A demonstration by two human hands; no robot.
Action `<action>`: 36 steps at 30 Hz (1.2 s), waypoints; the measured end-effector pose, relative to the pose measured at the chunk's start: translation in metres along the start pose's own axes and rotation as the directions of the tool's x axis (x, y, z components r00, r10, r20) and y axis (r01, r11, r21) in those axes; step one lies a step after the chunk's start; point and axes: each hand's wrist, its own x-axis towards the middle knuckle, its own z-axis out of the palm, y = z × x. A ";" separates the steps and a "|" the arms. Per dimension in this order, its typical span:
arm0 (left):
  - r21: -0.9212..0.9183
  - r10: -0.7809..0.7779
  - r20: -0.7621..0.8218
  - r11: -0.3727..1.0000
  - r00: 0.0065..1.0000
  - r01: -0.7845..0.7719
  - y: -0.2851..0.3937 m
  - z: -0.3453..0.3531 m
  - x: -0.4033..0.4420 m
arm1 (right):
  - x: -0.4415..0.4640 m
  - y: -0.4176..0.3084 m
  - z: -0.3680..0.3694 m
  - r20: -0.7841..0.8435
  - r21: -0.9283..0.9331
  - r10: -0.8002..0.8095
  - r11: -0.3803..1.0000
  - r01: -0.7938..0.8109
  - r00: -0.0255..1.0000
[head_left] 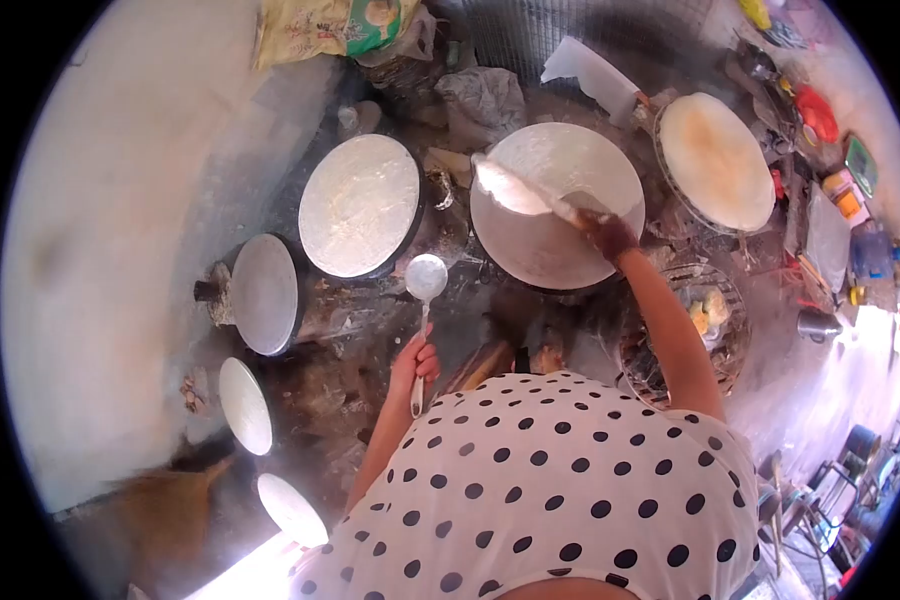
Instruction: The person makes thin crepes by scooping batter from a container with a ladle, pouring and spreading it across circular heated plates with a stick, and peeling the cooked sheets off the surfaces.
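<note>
My left hand (pixel 415 362) is closed around the handle of a ladle (pixel 427 277), whose round bowl is coated with whitish batter. My right hand (pixel 608 237) grips the handle of a flat, batter-covered scraper (pixel 513 190) over a large round griddle (pixel 530 255). Pale batter lies across the upper part of that griddle, while a greyer surface shows lower down. To its left, a second round griddle (pixel 360 205) carries a full white layer. A big flat pancake (pixel 715 160), browned in patches, rests on a round rack at the right.
Smaller round griddles (pixel 265 295) (pixel 245 405) and a white disc (pixel 292 510) line the left side. A round wire basket (pixel 685 330) with food scraps sits under my right arm. A printed sack (pixel 325 30) is at the back; stacked chairs (pixel 840 480) stand lower right.
</note>
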 end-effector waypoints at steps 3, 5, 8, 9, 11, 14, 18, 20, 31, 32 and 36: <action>-0.060 0.025 0.032 0.998 0.999 -0.023 -0.012 -0.004 -0.007 | -0.016 0.018 -0.009 0.079 0.087 -0.257 0.964 0.250 0.963; -0.052 0.038 0.023 0.998 0.999 -0.036 -0.019 -0.007 -0.012 | -0.022 0.012 -0.032 -0.002 0.134 -0.002 0.991 0.002 1.000; -0.058 -0.015 -0.049 0.998 0.999 0.012 -0.030 -0.007 -0.018 | 0.011 -0.004 -0.021 -0.021 0.014 0.211 0.977 -0.211 0.977; -0.082 -0.022 -0.064 0.997 0.998 0.016 -0.032 -0.004 -0.022 | 0.010 -0.012 -0.020 -0.003 -0.185 0.086 0.979 -0.085 0.996; -0.119 -0.023 -0.076 0.993 0.997 0.014 -0.037 0.001 -0.029 | -0.009 -0.001 -0.013 0.035 -0.101 -0.076 0.992 0.080 0.996; -0.112 0.031 -0.115 0.993 0.993 -0.044 -0.048 0.000 -0.046 | -0.014 0.040 -0.021 0.146 -0.057 -0.332 0.937 0.344 0.932; -0.119 0.006 -0.121 0.993 0.993 -0.020 -0.056 -0.019 -0.051 | 0.018 0.041 -0.011 0.112 -0.170 -0.047 0.983 0.066 0.993; -0.095 0.003 -0.083 0.995 0.997 -0.011 -0.053 -0.021 -0.049 | 0.005 -0.009 -0.024 0.039 -0.330 0.235 0.921 -0.210 0.971; -0.076 0.005 0.010 0.997 1.000 -0.004 -0.040 -0.058 -0.065 | -0.148 0.012 -0.010 -0.327 0.131 -0.196 0.960 0.249 0.925; -0.041 0.005 -0.009 0.999 1.000 -0.005 -0.039 -0.061 -0.069 | -0.148 -0.013 0.013 -0.318 0.172 -0.072 0.976 0.133 0.945; -0.005 -0.018 -0.002 1.000 1.000 0.018 -0.033 -0.089 -0.083 | -0.078 -0.081 0.189 -0.209 -0.573 -0.299 0.809 0.132 0.931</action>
